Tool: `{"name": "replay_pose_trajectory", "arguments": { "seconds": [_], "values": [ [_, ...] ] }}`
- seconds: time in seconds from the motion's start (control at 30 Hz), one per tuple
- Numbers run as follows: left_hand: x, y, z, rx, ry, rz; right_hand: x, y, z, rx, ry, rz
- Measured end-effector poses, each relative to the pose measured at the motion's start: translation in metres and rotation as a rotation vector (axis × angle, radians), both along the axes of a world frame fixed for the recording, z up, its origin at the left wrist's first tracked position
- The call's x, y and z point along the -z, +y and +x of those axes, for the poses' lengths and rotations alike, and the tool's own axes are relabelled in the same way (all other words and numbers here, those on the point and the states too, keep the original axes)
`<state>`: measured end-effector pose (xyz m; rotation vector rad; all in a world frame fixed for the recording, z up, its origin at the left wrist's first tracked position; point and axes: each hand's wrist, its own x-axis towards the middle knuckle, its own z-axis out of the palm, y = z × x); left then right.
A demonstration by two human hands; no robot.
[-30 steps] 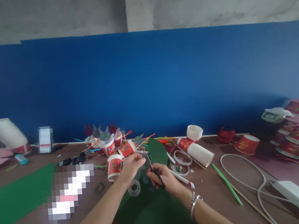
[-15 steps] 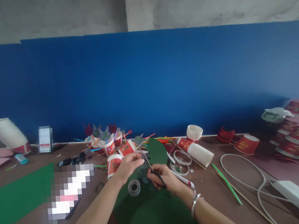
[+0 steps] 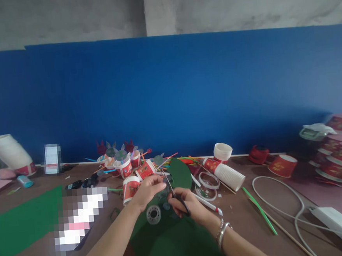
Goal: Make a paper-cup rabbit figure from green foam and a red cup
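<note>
My right hand [image 3: 191, 204] holds scissors [image 3: 170, 184], fingers wrapped at the black handles, blades pointing up and away from me. Close beside the blades, my left hand [image 3: 147, 190] is closed in a pinch. Something small and dark seems to show at its fingertips, too small to name. Under both hands spreads dark green paper [image 3: 182, 244], with a curved green piece [image 3: 180, 174] just beyond the scissors. A roll of tape [image 3: 148, 215] sits below my left hand, and small dark cut bits lie between the hands.
Red-and-white paper cups [image 3: 124, 169] with paper animal shapes crowd the back left of the table [image 3: 239, 232]. Stacked cups [image 3: 227, 174] lie right of centre. White tubing [image 3: 209, 180], a cable [image 3: 275, 179] and a power strip [image 3: 338, 221] lie to the right. Green paper [image 3: 25, 224] lies left.
Both hands stay in nearly the same place. The scissors and the right hand shift very slightly; nothing is visibly taken up or let go.
</note>
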<state>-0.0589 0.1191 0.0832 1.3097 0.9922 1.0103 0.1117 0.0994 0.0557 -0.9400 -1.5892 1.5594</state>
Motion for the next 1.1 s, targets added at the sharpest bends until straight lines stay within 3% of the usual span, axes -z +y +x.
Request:
{"name": "replay_pose_trajectory", "arguments": {
  "seconds": [0.67, 0.87, 1.1],
  "values": [
    [-0.0003, 0.0036, -0.0068, -0.011, 0.090, -0.017, -0.0009, 0.0015, 0.0025, -0.006, -0.066, 0.010],
    [-0.0036, 0.0012, -0.0036, -0.016, 0.043, -0.025, -0.0010, 0.0027, 0.0033, 0.005, -0.062, 0.012],
    [0.0048, 0.0028, -0.0013, -0.003, -0.030, -0.082, -0.0010, 0.0037, 0.0043, 0.022, -0.100, 0.014]
  ]
}}
